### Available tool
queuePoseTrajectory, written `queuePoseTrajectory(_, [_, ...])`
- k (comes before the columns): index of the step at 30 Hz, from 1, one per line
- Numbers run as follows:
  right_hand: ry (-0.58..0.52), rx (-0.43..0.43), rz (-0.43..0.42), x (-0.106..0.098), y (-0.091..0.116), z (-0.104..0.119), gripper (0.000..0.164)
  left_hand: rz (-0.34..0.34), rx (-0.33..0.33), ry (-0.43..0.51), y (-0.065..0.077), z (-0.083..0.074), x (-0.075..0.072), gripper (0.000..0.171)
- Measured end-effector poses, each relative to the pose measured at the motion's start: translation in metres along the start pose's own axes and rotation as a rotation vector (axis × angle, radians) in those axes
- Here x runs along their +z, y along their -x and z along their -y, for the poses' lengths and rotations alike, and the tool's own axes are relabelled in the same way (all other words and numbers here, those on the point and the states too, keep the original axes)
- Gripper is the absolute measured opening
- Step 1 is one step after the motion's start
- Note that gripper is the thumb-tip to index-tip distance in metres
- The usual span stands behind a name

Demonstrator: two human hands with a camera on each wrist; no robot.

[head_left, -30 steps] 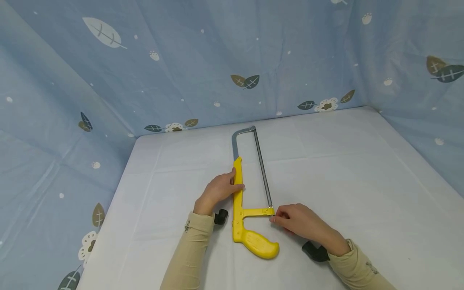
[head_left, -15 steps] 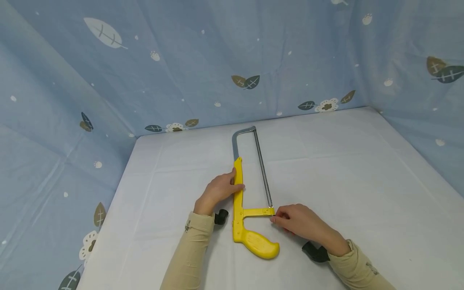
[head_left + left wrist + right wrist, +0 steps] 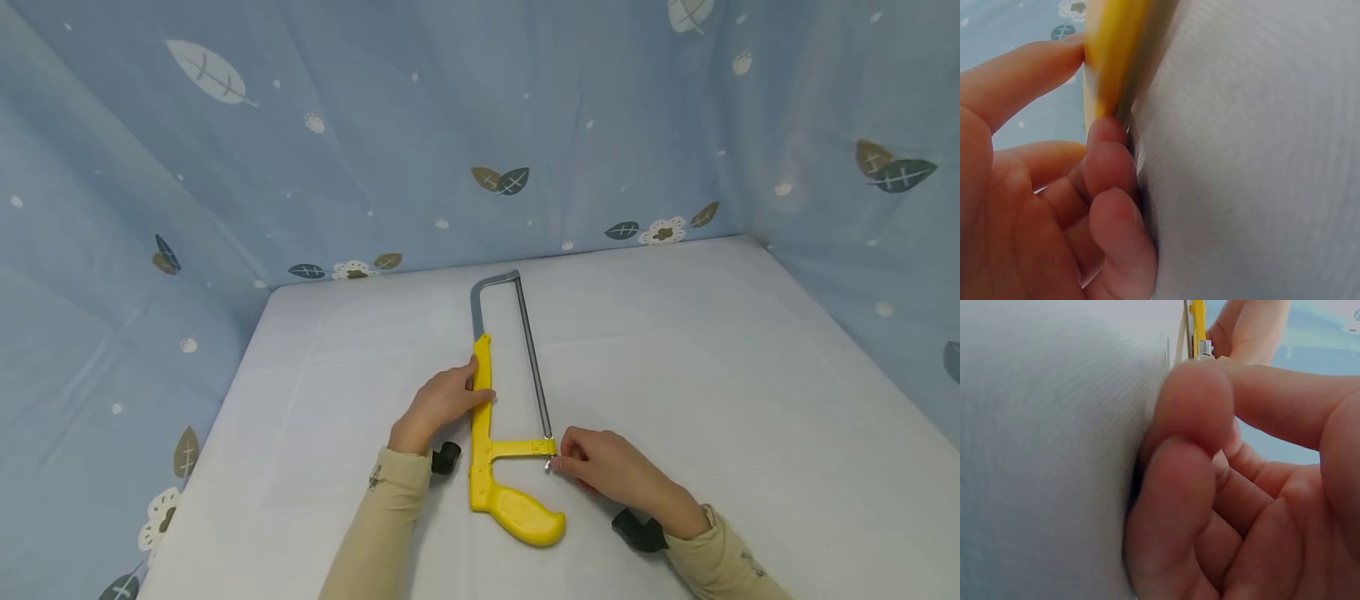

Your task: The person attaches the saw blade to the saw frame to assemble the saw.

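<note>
A hacksaw (image 3: 481, 433) with a yellow handle and grey front frame lies flat on the white-covered table, its blade (image 3: 533, 358) to the right. My left hand (image 3: 438, 402) grips the yellow spine, thumb on one side and fingers on the other; the left wrist view shows the yellow frame (image 3: 1116, 56) between them. At the handle end of the blade, the curled fingers and thumb of my right hand (image 3: 622, 473) pinch a small metal wing nut (image 3: 549, 465). In the right wrist view my fingers largely hide it, and a bit of yellow frame (image 3: 1199, 322) shows beyond.
A white cloth (image 3: 712, 375) covers the table. Blue patterned curtain (image 3: 420, 125) hangs behind it and along both sides. Black camera mounts (image 3: 640, 532) sit at both wrists.
The head view has shifted slightly. My right thumb has moved a little, and the wing nut now shows beside its tip. My left hand keeps the same grip; the hacksaw stays in place.
</note>
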State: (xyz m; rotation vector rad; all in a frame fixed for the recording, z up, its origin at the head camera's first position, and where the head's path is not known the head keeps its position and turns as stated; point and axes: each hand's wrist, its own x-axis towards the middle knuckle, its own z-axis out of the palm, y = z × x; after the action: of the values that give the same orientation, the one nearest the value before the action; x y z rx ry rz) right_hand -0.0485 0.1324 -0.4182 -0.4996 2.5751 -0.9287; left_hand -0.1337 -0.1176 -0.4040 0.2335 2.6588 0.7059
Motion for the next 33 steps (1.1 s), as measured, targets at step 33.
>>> queuePoseTrajectory(33, [0.027,0.015,0.002,0.0031,-0.0014,-0.0010,0.024,-0.015,0.001,0.011,-0.0005,0.0018,0.0028,0.073])
